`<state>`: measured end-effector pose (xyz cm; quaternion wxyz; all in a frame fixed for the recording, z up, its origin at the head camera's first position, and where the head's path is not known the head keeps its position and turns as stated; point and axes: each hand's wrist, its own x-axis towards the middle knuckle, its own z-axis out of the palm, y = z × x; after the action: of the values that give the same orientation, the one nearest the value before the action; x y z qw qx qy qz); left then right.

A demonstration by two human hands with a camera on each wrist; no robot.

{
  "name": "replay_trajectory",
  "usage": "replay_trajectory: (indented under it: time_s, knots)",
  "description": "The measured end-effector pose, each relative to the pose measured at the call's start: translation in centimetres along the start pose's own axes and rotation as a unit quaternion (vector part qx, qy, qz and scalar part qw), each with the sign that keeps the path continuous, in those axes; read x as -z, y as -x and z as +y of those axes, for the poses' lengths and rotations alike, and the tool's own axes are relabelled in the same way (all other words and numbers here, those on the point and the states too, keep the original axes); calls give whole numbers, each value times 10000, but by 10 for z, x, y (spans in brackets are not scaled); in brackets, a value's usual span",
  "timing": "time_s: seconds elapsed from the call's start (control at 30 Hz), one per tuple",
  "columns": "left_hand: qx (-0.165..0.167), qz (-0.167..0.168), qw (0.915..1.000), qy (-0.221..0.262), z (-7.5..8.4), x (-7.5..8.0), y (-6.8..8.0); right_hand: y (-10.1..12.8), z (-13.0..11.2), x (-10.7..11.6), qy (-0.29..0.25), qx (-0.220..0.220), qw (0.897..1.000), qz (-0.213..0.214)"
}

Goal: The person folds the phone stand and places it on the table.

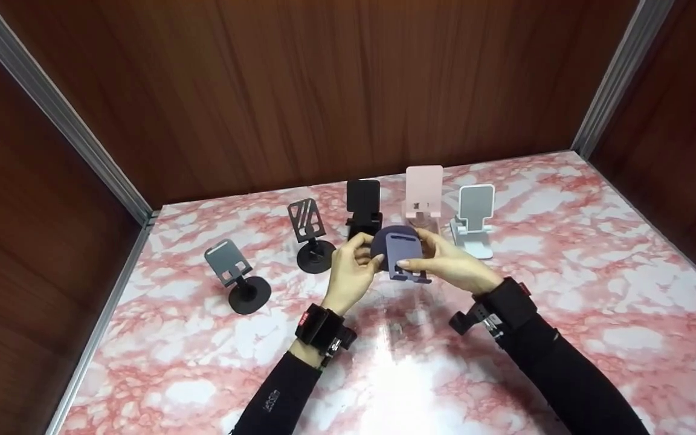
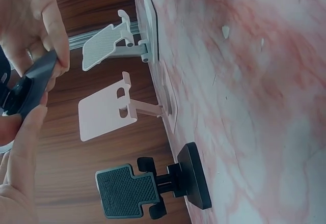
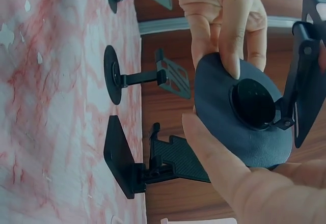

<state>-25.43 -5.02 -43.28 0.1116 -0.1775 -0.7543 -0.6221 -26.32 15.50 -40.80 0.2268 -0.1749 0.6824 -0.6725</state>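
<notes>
Both hands hold a blue-purple phone stand [image 1: 400, 252] in the air above the marble table [image 1: 565, 290]. My left hand [image 1: 355, 261] grips its round base from the left. My right hand [image 1: 441, 258] pinches the plate side from the right. In the right wrist view the stand's round base [image 3: 224, 112] faces the camera, with the right thumb [image 3: 224, 178] below it and fingers of the left hand [image 3: 226, 25] curled over its top edge. In the left wrist view only a dark edge of the stand [image 2: 33, 84] shows between the fingers.
Several other phone stands stand in a row behind the hands: a grey one on a round black base [image 1: 234, 277], a slotted dark one [image 1: 309, 235], a black one [image 1: 363, 208], a pink one [image 1: 424, 193] and a white one [image 1: 473, 220]. Brown wood walls enclose the table.
</notes>
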Motion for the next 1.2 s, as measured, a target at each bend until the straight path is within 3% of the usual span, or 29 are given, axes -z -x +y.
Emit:
replay_trajectory:
  time_s: [0.27, 0.43, 0.6, 0.87, 1.2]
  knots:
    - [272, -208, 9994, 61, 2, -1, 1, 1, 3, 0, 283, 113, 9995, 20]
    - [402, -583, 9974, -165, 4, 2, 1, 3, 4, -2, 339, 168, 9993, 42]
    - [687, -878, 9934, 280, 6, 6, 1, 3, 2, -2, 401, 269, 9988, 54]
    - [1266, -784, 9843, 951, 4, 9, 0, 2, 3, -5, 405, 47, 9989, 240]
    - [1450, -768, 9792, 1192, 5, 13, -5, 3, 6, -1, -458, -85, 9989, -6]
